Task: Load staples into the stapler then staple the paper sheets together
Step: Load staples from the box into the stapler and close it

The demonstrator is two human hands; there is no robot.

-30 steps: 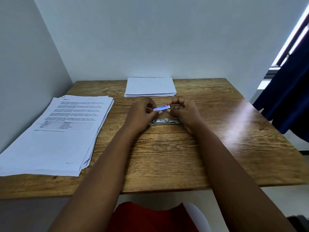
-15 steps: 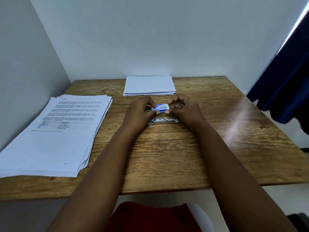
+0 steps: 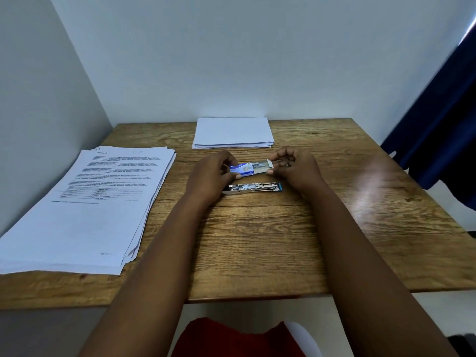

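A small blue-and-white staple box (image 3: 244,169) is held over the wooden table (image 3: 283,240), its inner tray slid out to the right with staples showing. My left hand (image 3: 213,173) grips the box's sleeve; my right hand (image 3: 293,166) pinches the tray's end. Just in front of the box lies a metal stapler (image 3: 253,188), opened flat, with a blue tip on its right end. A thick stack of printed sheets (image 3: 85,207) lies at the left. A smaller pile of blank sheets (image 3: 233,132) rests at the table's back.
Grey walls close in the table on the left and at the back. A dark blue curtain (image 3: 438,130) hangs at the right. A red garment (image 3: 231,338) shows below the table's front edge.
The box's tray has been pulled out to the right by my right hand. The stapler, partly covered before, now lies in full view. The camera has tilted a little.
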